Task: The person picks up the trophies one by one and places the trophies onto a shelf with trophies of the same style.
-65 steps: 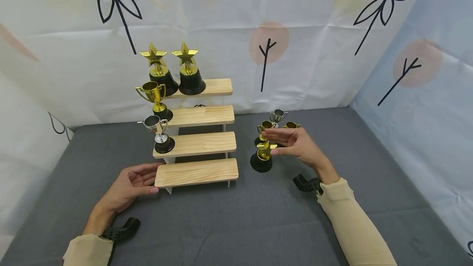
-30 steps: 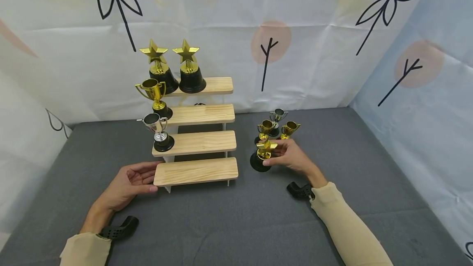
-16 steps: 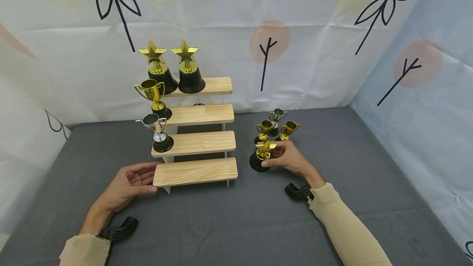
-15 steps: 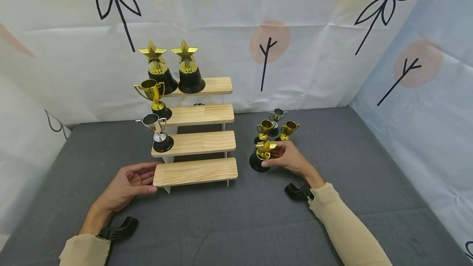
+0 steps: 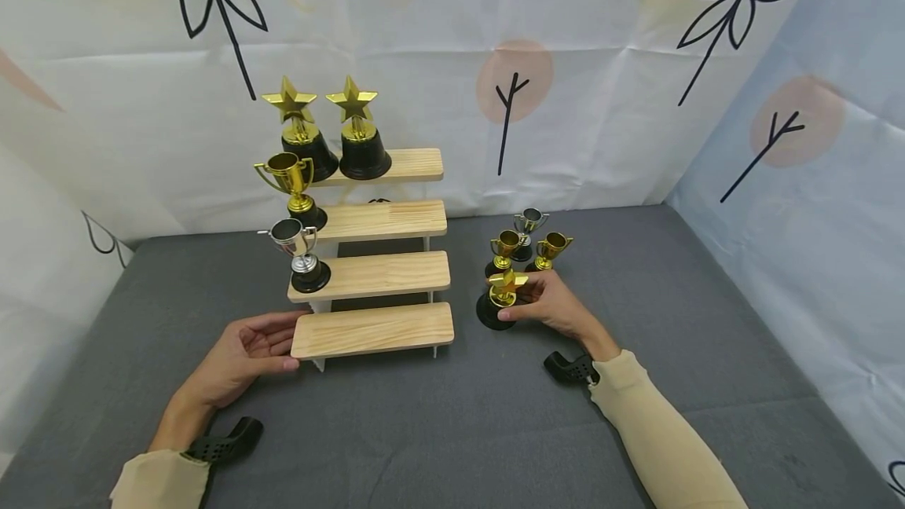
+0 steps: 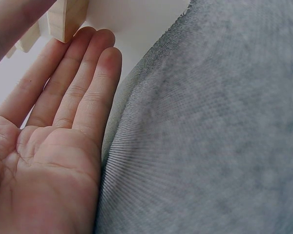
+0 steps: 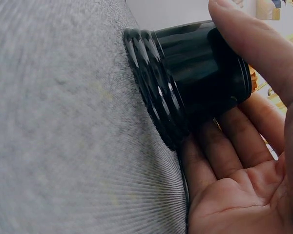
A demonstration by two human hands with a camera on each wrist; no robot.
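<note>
My right hand (image 5: 550,305) holds a gold star trophy (image 5: 506,283) by its black base (image 7: 200,73), thumb on one side and fingers behind. The base's ridged bottom meets the grey cloth. At the lowest board of a wooden step shelf (image 5: 375,330), my left hand (image 5: 243,356) touches the left end with nearly straight fingers (image 6: 88,92). On that shelf's top board stand two gold star trophies (image 5: 300,132) side by side. A gold cup trophy (image 5: 293,179) and a silver cup trophy (image 5: 302,254) stand on the two boards below, at the left ends.
Just behind my right hand stand two gold cup trophies (image 5: 507,244) and a silver cup trophy (image 5: 529,222). Grey cloth (image 5: 438,430) covers the table. Printed white fabric (image 5: 424,61) hangs behind, with a bluish sheet (image 5: 792,218) at the right.
My right hand has come down from above the near star trophy and gripped its base. The trophy stays in its place. My left hand has kept its place at the shelf.
</note>
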